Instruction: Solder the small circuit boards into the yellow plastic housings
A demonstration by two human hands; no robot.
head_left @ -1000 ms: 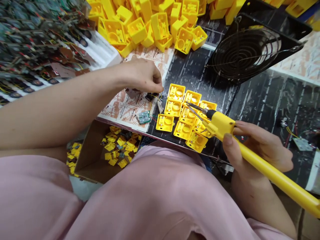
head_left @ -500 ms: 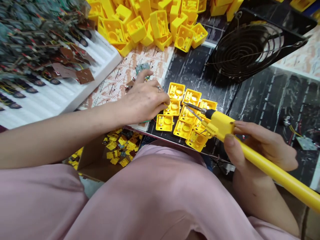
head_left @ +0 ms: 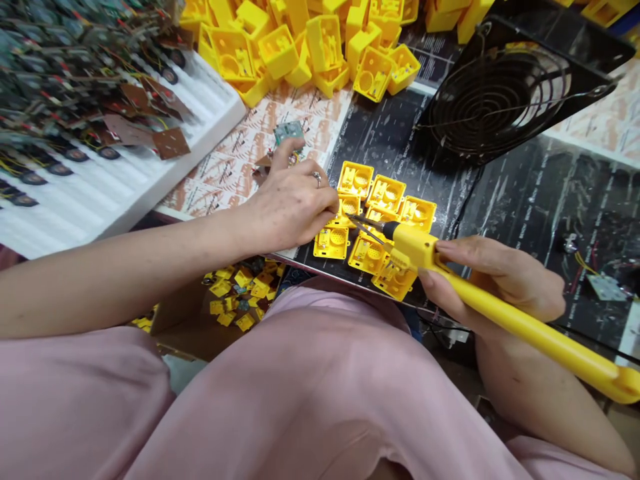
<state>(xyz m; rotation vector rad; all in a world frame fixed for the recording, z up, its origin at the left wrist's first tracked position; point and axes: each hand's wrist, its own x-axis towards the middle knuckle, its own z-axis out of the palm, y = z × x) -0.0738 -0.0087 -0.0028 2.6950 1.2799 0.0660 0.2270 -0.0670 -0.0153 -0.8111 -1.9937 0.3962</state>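
Note:
My right hand (head_left: 493, 277) is wrapped round a yellow soldering iron (head_left: 480, 300), whose metal tip points left over a cluster of open yellow plastic housings (head_left: 385, 220) laid on the black mat. My left hand (head_left: 290, 207) rests with fingers curled against the left side of that cluster, pinching at one housing (head_left: 347, 207); a ring shows on one finger. What lies under its fingertips is hidden. A small green circuit board (head_left: 289, 131) lies just beyond the left hand.
A heap of loose yellow housings (head_left: 300, 47) fills the back. A white foam tray (head_left: 105, 193) with wired boards stands at the left. A black wire-guarded fan (head_left: 495, 100) sits back right. A cardboard box of small yellow parts (head_left: 235, 300) is below the table edge.
My left hand came down from the patterned paper to the left side of the housing cluster. The soldering iron moved left, its tip now close to the left fingers.

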